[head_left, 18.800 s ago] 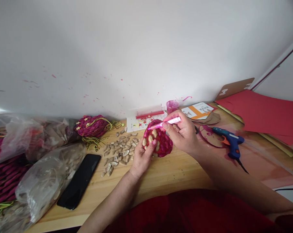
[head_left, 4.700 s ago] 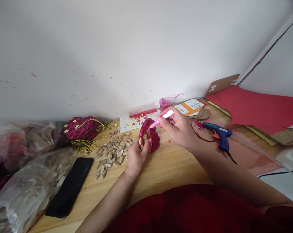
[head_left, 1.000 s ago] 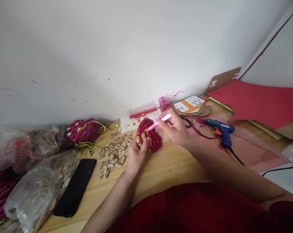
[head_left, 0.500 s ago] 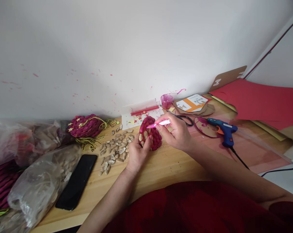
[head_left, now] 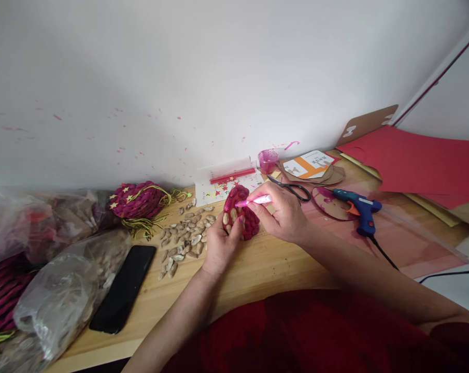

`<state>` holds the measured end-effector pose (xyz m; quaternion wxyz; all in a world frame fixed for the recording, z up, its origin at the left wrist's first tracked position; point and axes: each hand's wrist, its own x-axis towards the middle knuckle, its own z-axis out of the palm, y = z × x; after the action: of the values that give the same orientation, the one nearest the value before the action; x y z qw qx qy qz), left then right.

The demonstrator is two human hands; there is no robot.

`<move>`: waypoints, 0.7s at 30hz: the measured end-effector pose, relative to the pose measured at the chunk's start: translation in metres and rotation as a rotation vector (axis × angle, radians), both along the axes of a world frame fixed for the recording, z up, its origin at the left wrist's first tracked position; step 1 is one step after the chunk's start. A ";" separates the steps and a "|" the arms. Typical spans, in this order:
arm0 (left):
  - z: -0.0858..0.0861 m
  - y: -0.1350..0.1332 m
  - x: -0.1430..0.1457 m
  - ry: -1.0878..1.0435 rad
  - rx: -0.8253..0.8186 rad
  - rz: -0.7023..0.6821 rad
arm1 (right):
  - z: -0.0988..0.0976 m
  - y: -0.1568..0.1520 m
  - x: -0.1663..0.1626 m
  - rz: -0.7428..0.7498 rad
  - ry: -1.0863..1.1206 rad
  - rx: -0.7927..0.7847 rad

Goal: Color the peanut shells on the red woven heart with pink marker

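Observation:
My left hand [head_left: 223, 241] grips a craft piece covered in peanut shells [head_left: 252, 223], mostly coloured deep pink, with a few shells near my thumb still pale tan. Between the fingers of my right hand [head_left: 283, 215] is a white-handled paintbrush [head_left: 262, 199] with a pink tip, which meets the shells on the upper face of the piece. Loose peanut shells [head_left: 195, 239] lie scattered on the wooden table just left of my left hand. Further left rests a finished-looking pink shell lantern [head_left: 139, 201] with gold stars and yellow-green cords.
A black phone [head_left: 123, 290] lies beside plastic bags [head_left: 59, 295] at left. Behind my hands are star stickers [head_left: 228, 190], a pink-stained cup [head_left: 267, 161] and scissors [head_left: 296, 190]. A blue glue gun [head_left: 364, 210] and red card sheets [head_left: 424, 160] occupy the right.
The brush tip has shifted very slightly on the piece, with my right hand moving a little. My left hand keeps its hold, and the view has tilted slightly.

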<state>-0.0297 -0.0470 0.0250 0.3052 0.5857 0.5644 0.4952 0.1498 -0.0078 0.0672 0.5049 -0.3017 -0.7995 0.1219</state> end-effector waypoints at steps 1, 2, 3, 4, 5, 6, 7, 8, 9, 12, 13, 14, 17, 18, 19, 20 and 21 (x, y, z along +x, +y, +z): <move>0.000 0.000 0.000 0.005 0.002 0.002 | 0.000 0.000 0.000 0.001 -0.004 -0.003; 0.000 0.000 0.000 0.012 0.003 0.005 | 0.000 0.000 0.000 0.001 -0.005 -0.005; 0.000 0.000 0.000 0.019 0.003 0.008 | 0.000 0.000 0.000 -0.001 -0.003 -0.004; 0.000 0.000 0.000 0.023 0.002 0.011 | 0.000 0.000 0.001 -0.003 -0.001 -0.001; 0.001 0.000 0.000 0.025 0.000 0.011 | 0.000 0.000 0.000 0.000 0.002 0.005; 0.001 0.000 0.000 0.022 -0.001 0.010 | 0.000 0.000 0.000 0.008 0.001 0.011; 0.001 0.000 0.000 0.015 -0.001 0.007 | -0.001 0.000 0.000 0.020 -0.007 0.015; 0.001 0.000 0.000 0.007 -0.001 0.003 | -0.002 0.000 0.000 0.034 -0.021 0.019; 0.001 0.000 0.000 0.001 -0.002 0.000 | -0.002 0.000 0.000 0.044 -0.035 0.019; 0.001 0.001 0.000 0.005 -0.004 0.004 | -0.003 0.002 0.000 0.045 -0.046 0.018; 0.000 0.001 0.000 0.009 -0.004 0.004 | -0.002 0.002 -0.001 0.042 -0.038 0.020; 0.000 0.001 0.000 0.010 -0.004 0.003 | -0.002 0.003 -0.001 0.040 -0.027 0.024; -0.001 0.001 0.000 0.008 -0.006 0.002 | 0.001 0.003 -0.002 0.048 -0.020 0.040; -0.001 0.001 0.000 0.009 -0.006 0.004 | 0.001 0.003 -0.002 0.052 -0.025 0.049; -0.001 0.001 0.000 0.012 -0.003 0.006 | 0.001 0.003 -0.002 0.056 -0.033 0.058; -0.001 0.001 0.000 0.016 0.001 0.007 | 0.001 0.003 -0.003 0.057 -0.043 0.065; -0.001 0.001 0.000 0.018 0.004 0.005 | 0.001 0.003 -0.003 0.057 -0.046 0.075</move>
<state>-0.0301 -0.0465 0.0243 0.2974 0.5894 0.5677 0.4918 0.1470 -0.0046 0.0681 0.4937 -0.2625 -0.8232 0.0990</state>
